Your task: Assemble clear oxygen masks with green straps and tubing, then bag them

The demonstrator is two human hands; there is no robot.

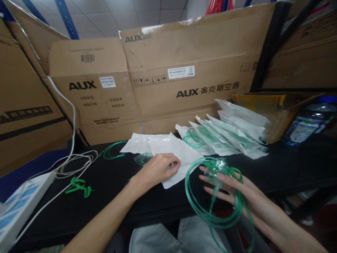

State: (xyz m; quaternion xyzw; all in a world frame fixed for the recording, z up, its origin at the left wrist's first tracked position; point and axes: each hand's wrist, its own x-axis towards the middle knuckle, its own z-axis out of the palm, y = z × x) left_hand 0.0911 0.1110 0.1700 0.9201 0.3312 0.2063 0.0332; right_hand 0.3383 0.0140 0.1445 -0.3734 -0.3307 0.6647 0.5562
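Observation:
My left hand (159,168) rests on a white pouch (176,149), thumb and fingers pinched together on its right side. A clear green-tinted mask (143,159) lies partly hidden behind that hand. In my right hand (239,191) hangs a coil of green oxygen tubing (190,195), with a clear plastic piece and green strap (217,168) at its top; the piece's exact kind is blurred. The coil hangs in front of the table's near edge, to the right of the pouch. Several filled white pouches (226,135) lean in a row behind.
Another green tube coil (112,150) and loose green straps (79,187) lie left. A white power strip (25,196) with cables is at far left. Cardboard boxes (158,98) wall off the back. At right stand an open carton (279,112) and a blue-capped bottle (306,121).

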